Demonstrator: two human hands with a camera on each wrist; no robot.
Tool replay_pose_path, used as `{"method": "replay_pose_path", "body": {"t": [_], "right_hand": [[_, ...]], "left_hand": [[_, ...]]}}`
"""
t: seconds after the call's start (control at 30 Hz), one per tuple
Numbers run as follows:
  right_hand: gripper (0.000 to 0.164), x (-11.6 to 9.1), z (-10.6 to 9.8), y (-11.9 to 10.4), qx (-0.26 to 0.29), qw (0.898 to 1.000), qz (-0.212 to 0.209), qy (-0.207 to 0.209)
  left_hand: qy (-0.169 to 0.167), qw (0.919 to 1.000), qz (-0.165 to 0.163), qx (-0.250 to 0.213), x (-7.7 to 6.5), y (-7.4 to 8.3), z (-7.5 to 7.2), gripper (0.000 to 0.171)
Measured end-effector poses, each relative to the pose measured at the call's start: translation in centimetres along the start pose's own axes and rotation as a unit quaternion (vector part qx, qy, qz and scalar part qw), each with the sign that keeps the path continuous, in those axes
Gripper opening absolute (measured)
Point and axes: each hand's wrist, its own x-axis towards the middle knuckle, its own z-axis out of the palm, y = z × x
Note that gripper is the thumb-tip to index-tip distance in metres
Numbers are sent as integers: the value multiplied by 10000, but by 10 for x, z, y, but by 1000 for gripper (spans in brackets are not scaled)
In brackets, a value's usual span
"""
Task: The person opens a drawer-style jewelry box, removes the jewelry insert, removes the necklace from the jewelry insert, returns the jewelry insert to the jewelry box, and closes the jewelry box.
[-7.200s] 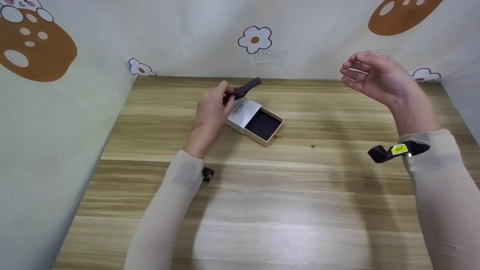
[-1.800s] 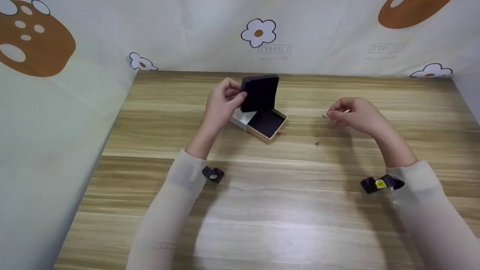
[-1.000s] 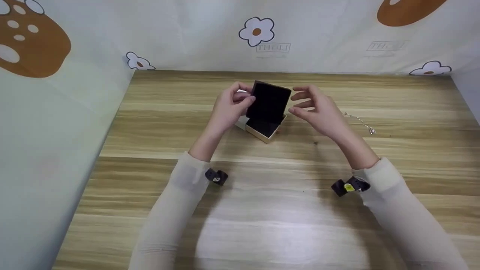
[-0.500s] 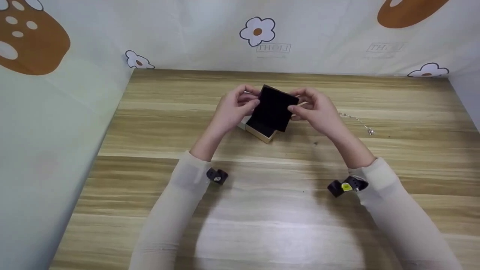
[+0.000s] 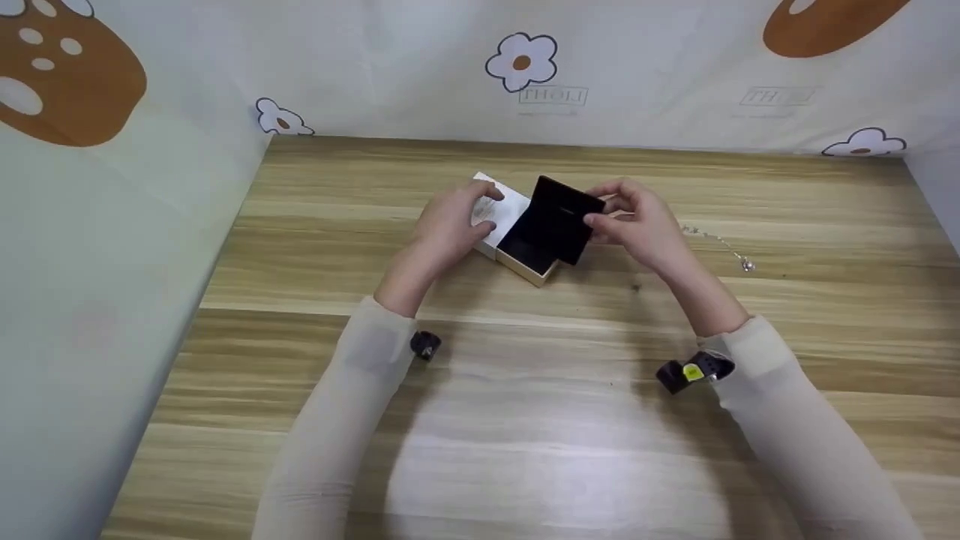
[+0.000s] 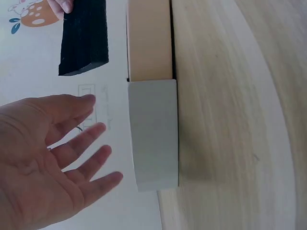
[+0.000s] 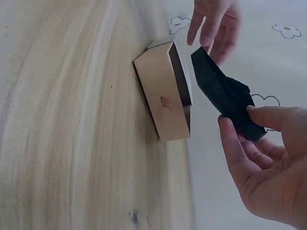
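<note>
My right hand point(image 5: 641, 229) pinches a black velvety foam insert point(image 5: 570, 221) by its right edge and holds it tilted over the drawer. The left hand point(image 5: 450, 225) hovers over the box's white sleeve point(image 5: 512, 206), fingers spread and holding nothing. In the left wrist view a gap shows between that hand point(image 6: 48, 148) and the sleeve point(image 6: 153, 134). The tan drawer point(image 5: 521, 268) is pulled partly out, dark inside, partly covered by the insert. A small tab point(image 7: 165, 103) sits on its front in the right wrist view. A thin silvery chain point(image 5: 721, 242) with a pendant lies right of the right hand.
A small dark speck or mark point(image 5: 636, 288) is on the wooden table point(image 5: 540, 420), right of the box. Patterned curtain-like sheeting point(image 5: 405, 75) stands along the table's back and left edges.
The right hand laid the chain on the table, then came left and took hold of the insert's right edge. The left hand has let go of the insert and drawn back.
</note>
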Motion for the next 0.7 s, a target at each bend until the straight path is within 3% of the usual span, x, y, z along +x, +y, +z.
{"method": "replay_pose_path", "body": {"t": [0.27, 0.7], "right_hand": [[42, 3, 3, 7, -197, 9998, 42, 76], [33, 5, 15, 10, -1114, 9938, 11, 49]], "left_hand": [[-444, 9978, 67, 492, 2, -8, 2, 44], [-612, 9969, -38, 502, 5, -9, 1, 38]]}}
